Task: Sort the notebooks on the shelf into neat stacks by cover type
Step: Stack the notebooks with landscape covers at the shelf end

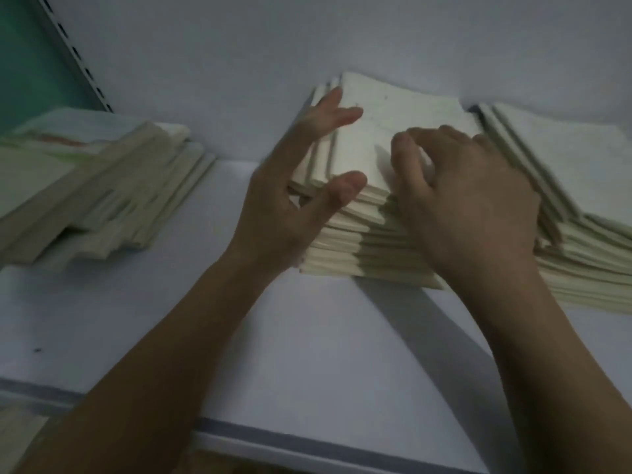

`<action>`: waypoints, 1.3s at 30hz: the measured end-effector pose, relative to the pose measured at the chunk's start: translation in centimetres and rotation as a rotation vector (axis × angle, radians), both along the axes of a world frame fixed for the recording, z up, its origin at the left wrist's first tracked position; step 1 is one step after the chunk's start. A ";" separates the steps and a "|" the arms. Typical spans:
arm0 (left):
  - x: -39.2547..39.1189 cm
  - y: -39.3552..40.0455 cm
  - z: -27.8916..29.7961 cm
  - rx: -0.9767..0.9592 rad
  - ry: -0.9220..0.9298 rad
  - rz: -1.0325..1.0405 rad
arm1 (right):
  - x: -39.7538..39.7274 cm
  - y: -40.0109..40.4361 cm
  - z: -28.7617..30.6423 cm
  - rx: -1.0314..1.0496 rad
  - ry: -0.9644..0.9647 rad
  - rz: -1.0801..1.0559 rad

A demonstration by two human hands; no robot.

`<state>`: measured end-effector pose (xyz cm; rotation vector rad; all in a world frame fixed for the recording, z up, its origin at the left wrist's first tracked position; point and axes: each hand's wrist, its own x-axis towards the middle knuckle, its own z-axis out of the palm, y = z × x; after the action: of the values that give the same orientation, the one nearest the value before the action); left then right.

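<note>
Middle stack (pixel 372 213): cream notebooks, edges stepped and uneven, centre of white shelf (pixel 307 336).
Left hand (pixel 290 200): grip apart, fingers spread against stack's 9 o'clock side.
Right hand (pixel 468 200): fingers curled onto top cover; clamped or not, cannot tell.
Left pile (pixel 102 193): slumped, at 9 o'clock.
Right stack (pixel 581 206): at 3 o'clock, touching middle stack.
Upright (pixel 78 56): slotted metal, 11 o'clock.

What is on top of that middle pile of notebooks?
Both hands: the right hand lies on the middle pile, the left hand touches its left edge. The cover beneath the right hand is hidden.
</note>
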<state>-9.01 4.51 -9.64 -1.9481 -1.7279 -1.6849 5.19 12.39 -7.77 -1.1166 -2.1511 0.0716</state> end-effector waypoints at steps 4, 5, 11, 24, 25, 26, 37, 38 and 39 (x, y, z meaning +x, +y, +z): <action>0.0 0.4 -0.7 0.031 0.020 -0.043 | 0.3 0.3 -0.3 0.031 -0.025 -0.007; 0.0 0.4 -0.7 0.031 0.028 -0.050 | 0.2 0.3 -0.3 0.036 -0.021 -0.019; -0.2 1.0 -0.9 0.016 -0.009 -0.060 | -0.2 0.0 -0.2 0.044 0.052 -0.086; -4.5 -9.2 8.0 0.048 0.069 0.171 | -4.9 -8.0 4.1 0.222 0.491 0.287; -6.8 -10.9 9.3 0.004 0.109 0.200 | -6.6 -9.8 4.6 0.218 0.454 0.336; -9.4 -12.6 10.5 -0.056 0.136 0.236 | -8.5 -11.5 4.9 0.212 0.401 0.384; -26.7 -21.3 7.2 -0.469 -0.598 0.284 | -25.4 -24.2 5.4 0.075 -0.325 0.467; -26.9 -21.2 6.7 -0.500 -0.668 0.206 | -26.4 -24.2 5.5 0.039 -0.386 0.442; -27.2 -21.2 6.4 -0.522 -0.712 0.146 | -27.2 -24.0 5.5 -0.017 -0.449 0.420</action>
<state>-36.20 -16.69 -3.20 -1.3486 -2.7006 -2.2048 -22.00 -11.57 -2.30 -0.7175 -2.7664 0.0299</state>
